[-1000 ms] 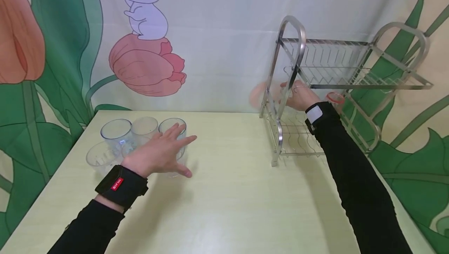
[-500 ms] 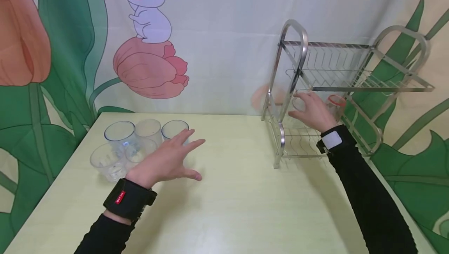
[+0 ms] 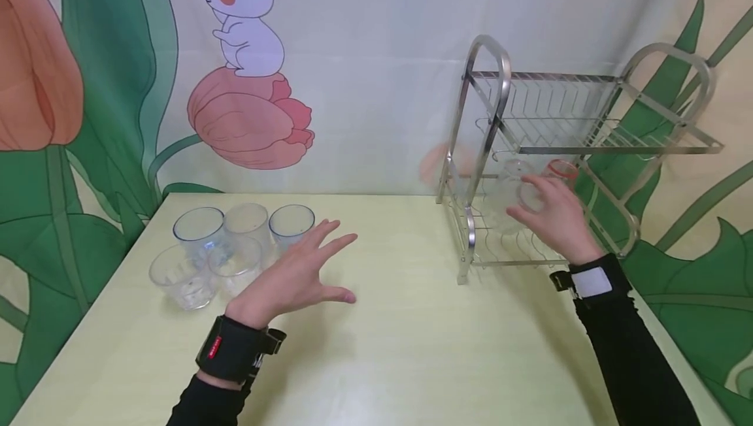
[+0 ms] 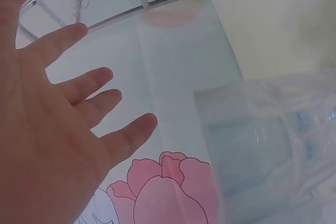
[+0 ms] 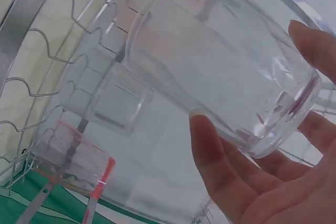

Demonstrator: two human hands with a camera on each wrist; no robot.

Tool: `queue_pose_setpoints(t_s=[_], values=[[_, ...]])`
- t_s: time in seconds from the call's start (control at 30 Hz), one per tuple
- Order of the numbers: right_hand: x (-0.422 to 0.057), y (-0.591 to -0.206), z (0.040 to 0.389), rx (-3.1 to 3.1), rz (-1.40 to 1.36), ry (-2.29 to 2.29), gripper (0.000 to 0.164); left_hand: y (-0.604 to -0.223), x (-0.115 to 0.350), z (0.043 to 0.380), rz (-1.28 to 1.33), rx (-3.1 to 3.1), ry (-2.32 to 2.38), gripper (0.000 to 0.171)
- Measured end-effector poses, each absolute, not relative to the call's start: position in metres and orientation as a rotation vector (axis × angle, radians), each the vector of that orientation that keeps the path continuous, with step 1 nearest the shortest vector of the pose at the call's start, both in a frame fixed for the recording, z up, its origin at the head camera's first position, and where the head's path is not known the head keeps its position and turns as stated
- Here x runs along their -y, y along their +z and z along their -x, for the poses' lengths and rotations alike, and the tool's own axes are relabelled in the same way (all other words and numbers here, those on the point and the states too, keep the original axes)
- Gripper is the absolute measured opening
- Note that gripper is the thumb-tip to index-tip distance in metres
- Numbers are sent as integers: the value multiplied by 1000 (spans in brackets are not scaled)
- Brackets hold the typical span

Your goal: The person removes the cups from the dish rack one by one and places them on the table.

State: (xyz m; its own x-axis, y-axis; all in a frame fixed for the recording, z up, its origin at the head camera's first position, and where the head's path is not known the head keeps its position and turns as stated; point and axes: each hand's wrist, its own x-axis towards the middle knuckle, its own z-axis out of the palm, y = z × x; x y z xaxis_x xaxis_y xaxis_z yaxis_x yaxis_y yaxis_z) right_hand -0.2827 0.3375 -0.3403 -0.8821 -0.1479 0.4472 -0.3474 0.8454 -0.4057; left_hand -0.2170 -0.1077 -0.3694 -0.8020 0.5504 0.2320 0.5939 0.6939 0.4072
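My right hand (image 3: 555, 217) grips a clear drinking glass (image 5: 220, 61) near its base, thumb and fingers on either side. The glass is tilted, its base towards the palm and its mouth pointing away, over the lower shelf of the metal dish rack (image 3: 500, 106). Another clear glass (image 5: 118, 103) and a red-rimmed one (image 3: 561, 170) stand on that shelf beyond it. At the left of the table, my left hand (image 3: 288, 276) is spread with straight fingers and holds nothing. It hovers beside a group of clear glasses (image 3: 235, 259), partly covering a blue-rimmed one (image 3: 291, 220).
The pale wooden table (image 3: 400, 334) runs back to a printed cloth (image 3: 376, 86) with tulips and a rabbit. The rack's upper wire shelf (image 3: 565, 132) overhangs the lower one, with curved side posts rising at both ends.
My right hand has drawn back towards me and to the right, bringing the clear glass with it. My left hand has shifted rightward, uncovering more of the glasses.
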Motion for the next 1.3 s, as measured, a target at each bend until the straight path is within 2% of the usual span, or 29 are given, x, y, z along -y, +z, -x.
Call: queue_pose_setpoints(t_s=[0.47,0.7,0.93,1.1,1.3], values=[[-338,-308,250,2341,-187,944,60,-355,89,244,911,2722,-1075,94],[-330,-299,225,2279,-39,1427,61,-348,97,237,844,2697,-1281,90],[-328,-318,197,1627,-84,2062,48,-355,94,235,918,2602,-1402,86],[-324,-334,187,1391,-156,2209,42,-359,92,234,958,2525,-1490,82],[-312,-335,195,1290,-443,2339,39,-358,89,231,970,2471,-1512,80]])
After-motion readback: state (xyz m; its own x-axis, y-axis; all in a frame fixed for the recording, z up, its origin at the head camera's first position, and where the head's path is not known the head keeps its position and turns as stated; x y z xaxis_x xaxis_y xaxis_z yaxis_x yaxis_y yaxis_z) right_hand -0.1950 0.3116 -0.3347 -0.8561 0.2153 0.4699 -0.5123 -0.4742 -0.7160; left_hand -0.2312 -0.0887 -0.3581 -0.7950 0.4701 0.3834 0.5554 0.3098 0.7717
